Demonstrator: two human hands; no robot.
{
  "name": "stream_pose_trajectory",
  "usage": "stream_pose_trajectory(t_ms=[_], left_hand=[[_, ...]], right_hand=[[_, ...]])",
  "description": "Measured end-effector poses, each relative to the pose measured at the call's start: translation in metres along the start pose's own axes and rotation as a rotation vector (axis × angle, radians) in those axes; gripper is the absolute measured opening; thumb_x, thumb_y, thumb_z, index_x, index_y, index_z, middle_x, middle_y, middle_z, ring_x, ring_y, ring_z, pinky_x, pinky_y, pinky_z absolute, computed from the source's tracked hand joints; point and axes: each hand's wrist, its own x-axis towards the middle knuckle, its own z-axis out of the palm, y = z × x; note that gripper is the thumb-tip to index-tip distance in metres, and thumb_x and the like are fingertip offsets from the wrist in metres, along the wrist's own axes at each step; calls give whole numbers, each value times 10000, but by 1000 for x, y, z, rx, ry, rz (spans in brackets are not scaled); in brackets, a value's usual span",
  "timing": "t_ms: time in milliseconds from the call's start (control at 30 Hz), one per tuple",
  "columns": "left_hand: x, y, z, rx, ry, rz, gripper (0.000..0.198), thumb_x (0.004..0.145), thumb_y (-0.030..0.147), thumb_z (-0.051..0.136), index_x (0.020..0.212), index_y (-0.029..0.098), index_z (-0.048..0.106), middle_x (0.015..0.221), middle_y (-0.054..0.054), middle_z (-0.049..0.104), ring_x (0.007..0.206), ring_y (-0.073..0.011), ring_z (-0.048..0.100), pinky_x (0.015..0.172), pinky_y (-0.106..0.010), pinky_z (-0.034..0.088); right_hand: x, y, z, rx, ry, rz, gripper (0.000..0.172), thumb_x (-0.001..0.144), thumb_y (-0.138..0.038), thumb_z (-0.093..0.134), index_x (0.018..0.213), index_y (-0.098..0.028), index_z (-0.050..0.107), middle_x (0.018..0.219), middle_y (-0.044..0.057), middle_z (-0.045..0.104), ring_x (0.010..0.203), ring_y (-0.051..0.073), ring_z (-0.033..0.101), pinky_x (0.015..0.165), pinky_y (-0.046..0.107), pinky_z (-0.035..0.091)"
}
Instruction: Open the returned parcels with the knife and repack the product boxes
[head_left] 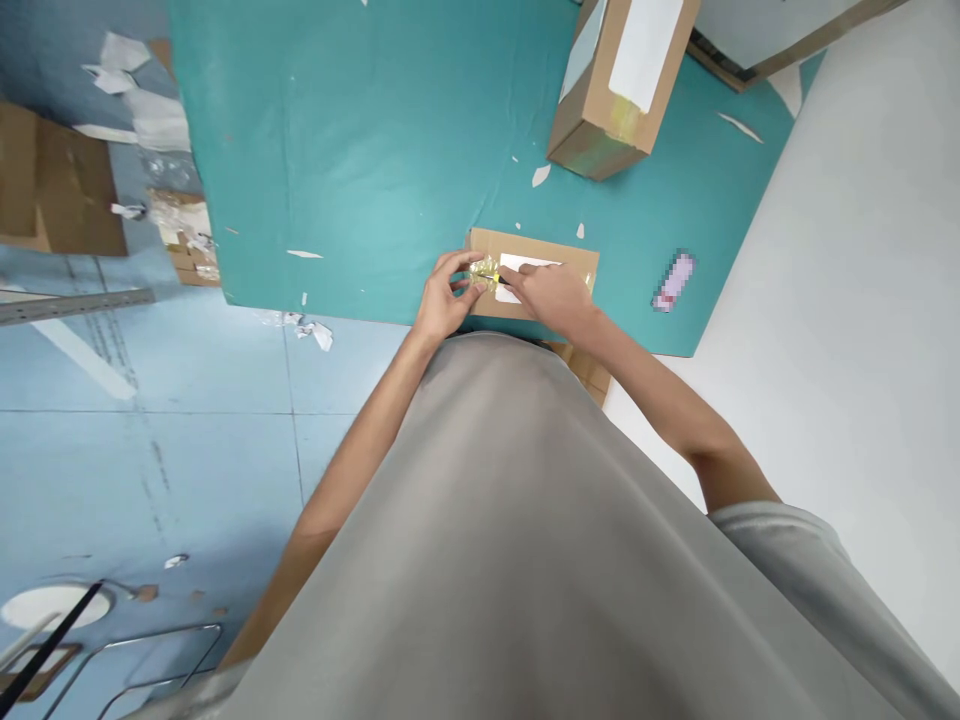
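A flat cardboard box [540, 244] with a white label [516, 264] lies at the front edge of the green table. At the box's left end my left hand [448, 295] steadies it, thumb and index finger curved around a shiny strip of clear yellowish tape [484, 268]. My right hand [553, 293] is closed on a small black-and-yellow box cutter [498, 278], its thin tip pointing left over the taped end. The fingers cover part of the label and most of the cutter.
The green table [360, 150] bears scattered paper scraps and a taller cardboard box [600, 140] at the back. A blurred pinkish item [675, 281] lies to the right, near the white wall [862, 300]. On the floor at left stand a brown carton [67, 185] and packing waste [157, 115].
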Motion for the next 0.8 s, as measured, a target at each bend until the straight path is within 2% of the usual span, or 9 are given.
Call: stream_pose_trajectory(t_ms=[167, 267, 367, 467, 567, 700, 800], left_hand=[[-2, 0, 2, -26, 40, -30, 597, 988, 659, 778, 1441, 275, 717, 1566, -141, 659, 1390, -327, 701, 1136, -490, 648], [-2, 0, 4, -23, 65, -44, 642, 966, 705, 781, 1437, 274, 718, 1567, -142, 661, 1401, -331, 695, 1145, -496, 644], [-3, 0, 5, 6, 89, -57, 665, 956, 729, 780, 1436, 272, 720, 1566, -143, 666, 1396, -332, 698, 1141, -493, 646], [-5, 1, 6, 36, 116, -75, 655, 966, 723, 766, 1441, 276, 723, 1582, -142, 664, 1381, -322, 708, 1143, -484, 643], [-7, 1, 7, 39, 152, -101, 638, 966, 718, 755, 1433, 283, 732, 1583, -131, 673, 1388, -320, 708, 1156, -489, 637], [-6, 0, 10, 28, 191, -131, 616, 935, 704, 773, 1397, 297, 757, 1565, -107, 703, 1411, -324, 698, 1176, -502, 628], [-4, -2, 11, 33, 201, -150, 603, 919, 672, 786, 1394, 302, 766, 1554, -99, 723, 1405, -326, 701, 1187, -521, 623]], right_hand=[[1, -11, -5, -19, 21, -18, 573, 1142, -96, 289, 1662, -116, 529, 1391, 251, 772, 1204, 336, 773, 932, 419, 530], [2, -20, -4, -5, 43, -23, 581, 1121, -63, 299, 1652, -81, 533, 1393, 268, 768, 1224, 336, 768, 930, 411, 533], [1, -17, 2, 22, 46, 4, 534, 1109, -50, 329, 1566, -49, 607, 1347, 286, 782, 1195, 332, 774, 924, 405, 536], [-12, 6, 14, 57, 42, 48, 462, 1115, -81, 390, 1464, -35, 688, 1297, 301, 797, 1167, 338, 776, 914, 407, 536], [-43, 45, 35, 76, -9, 158, 418, 1108, -120, 461, 1390, -40, 759, 1249, 314, 808, 1117, 359, 780, 866, 423, 522], [-82, 93, 63, 85, -48, 279, 468, 1088, -169, 541, 1514, -88, 718, 1166, 274, 828, 1015, 369, 796, 821, 425, 481], [-92, 112, 76, 113, -17, 266, 464, 1088, -173, 565, 1521, -115, 720, 1161, 261, 829, 1005, 357, 791, 806, 410, 447]])
